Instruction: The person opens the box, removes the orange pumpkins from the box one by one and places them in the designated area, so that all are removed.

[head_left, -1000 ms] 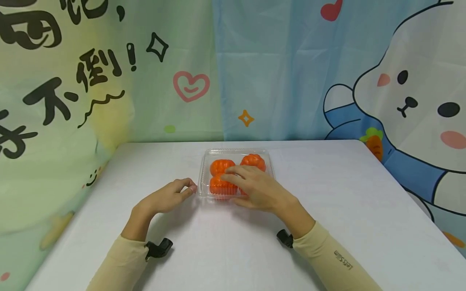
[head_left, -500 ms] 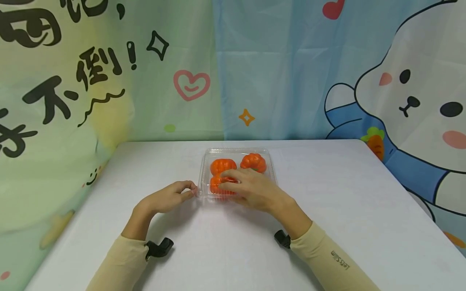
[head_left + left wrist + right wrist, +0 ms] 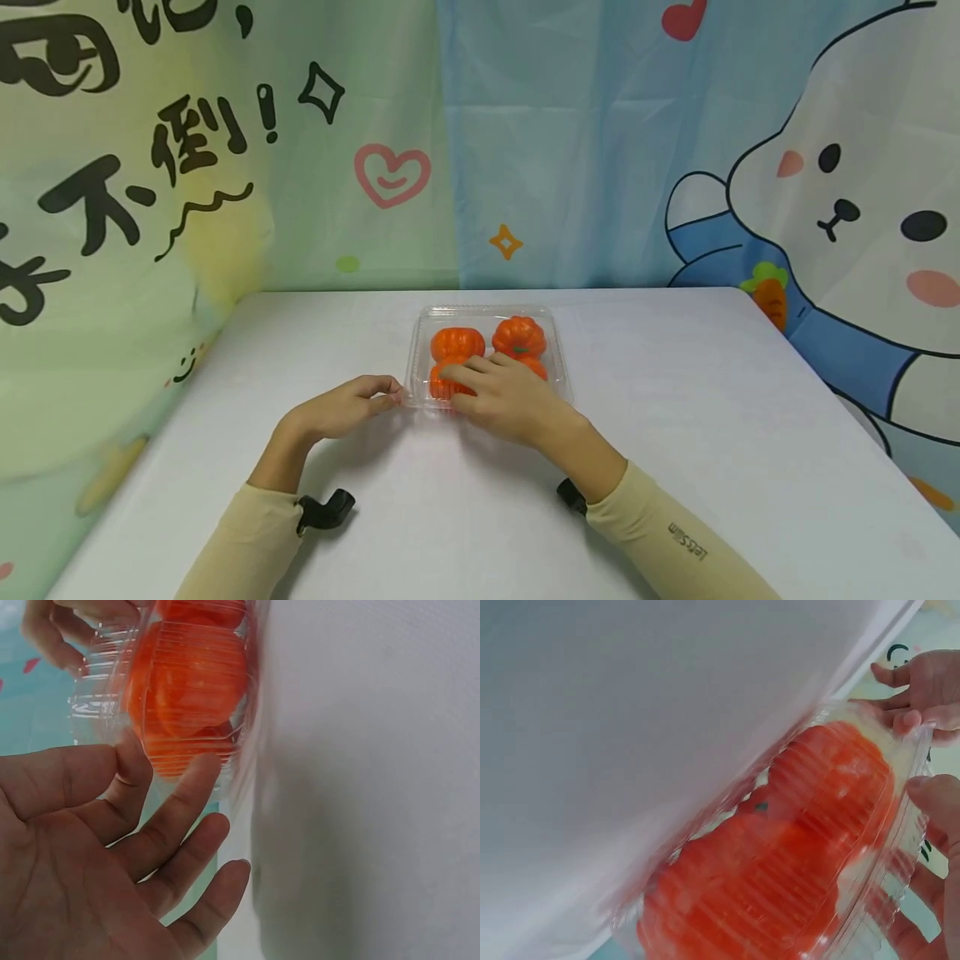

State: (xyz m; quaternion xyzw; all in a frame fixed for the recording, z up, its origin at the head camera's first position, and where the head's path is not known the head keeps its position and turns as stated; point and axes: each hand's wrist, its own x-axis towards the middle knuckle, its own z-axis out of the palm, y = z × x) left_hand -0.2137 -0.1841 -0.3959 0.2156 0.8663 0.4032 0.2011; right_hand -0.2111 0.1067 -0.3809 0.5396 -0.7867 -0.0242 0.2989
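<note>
A clear plastic container [image 3: 486, 311] with ribbed walls sits on the table. Several orange pumpkins [image 3: 519, 335] fill it, one showing a green stem. My left hand [image 3: 341, 409] is at the front left corner, thumb and index finger pinching the rim while the other fingers [image 3: 214, 900] spread out. Over the front edge lies my right hand [image 3: 517, 404], its fingers bent loosely above the front left pumpkin [image 3: 441, 379] and partly hiding it. In the right wrist view the right thumb [image 3: 930, 793] touches the rim, and the other fingers show through the clear plastic.
A white cloth covers the table [image 3: 750, 433]. Behind it hangs a printed curtain [image 3: 540, 150] with a cartoon bear. Black wrist cameras [image 3: 327, 510] sit at both sleeve cuffs.
My right hand has slid left along the container's front edge, uncovering more of the right-hand pumpkins. My left hand stays at the corner, and the container stands nearly where it was.
</note>
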